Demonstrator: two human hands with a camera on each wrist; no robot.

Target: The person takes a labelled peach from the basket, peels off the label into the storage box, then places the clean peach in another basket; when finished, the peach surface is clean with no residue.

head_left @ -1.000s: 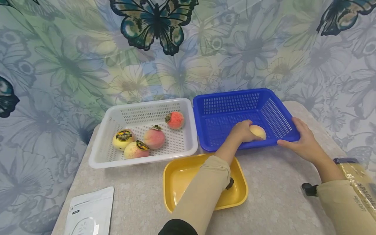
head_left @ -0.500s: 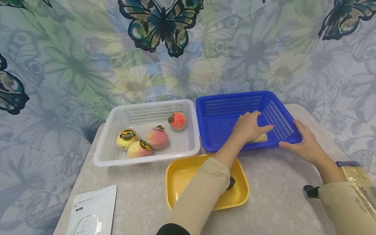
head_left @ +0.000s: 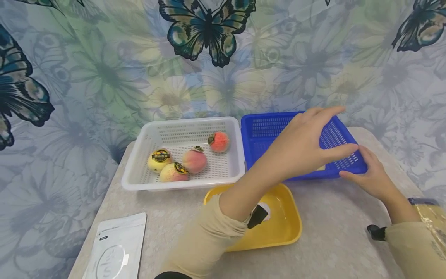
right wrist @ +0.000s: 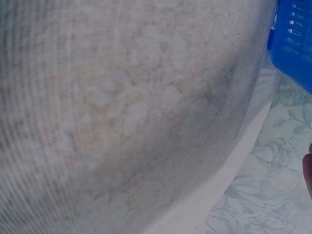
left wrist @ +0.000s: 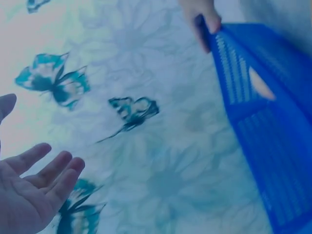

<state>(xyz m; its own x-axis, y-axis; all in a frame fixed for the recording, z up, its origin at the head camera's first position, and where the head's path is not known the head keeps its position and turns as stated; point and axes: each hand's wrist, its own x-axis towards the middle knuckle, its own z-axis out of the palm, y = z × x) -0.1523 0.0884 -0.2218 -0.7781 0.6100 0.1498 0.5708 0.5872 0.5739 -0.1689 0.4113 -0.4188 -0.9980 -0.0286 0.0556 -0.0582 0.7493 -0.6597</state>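
Note:
My left hand (head_left: 301,143) is raised over the blue basket (head_left: 259,145), fingers spread and thumb held apart, with nothing in it. In the left wrist view, this left hand (left wrist: 31,197) shows an open palm beside the basket. Inside the blue basket lies a pale yellow peach (left wrist: 262,84), mostly covered by my left hand in the head view. My right hand (head_left: 378,178) grips the basket's near right corner, fingers along the side and thumb at the front rim. Several peaches (head_left: 195,161), some with black-and-yellow labels, sit in the white basket (head_left: 184,186) to the left.
A yellow tray (head_left: 278,232) stands in front of the baskets, partly under my left forearm. At the table's front left lies a white pouch (head_left: 115,244). A gold packet (head_left: 430,217) is at the right edge. A butterfly-patterned cloth (head_left: 223,89) hangs behind the table.
My left hand has let go of the peach in the blue basket and risen up from it, fingers spreading. The right hand stays on the basket's corner. The head view has shifted slightly left.

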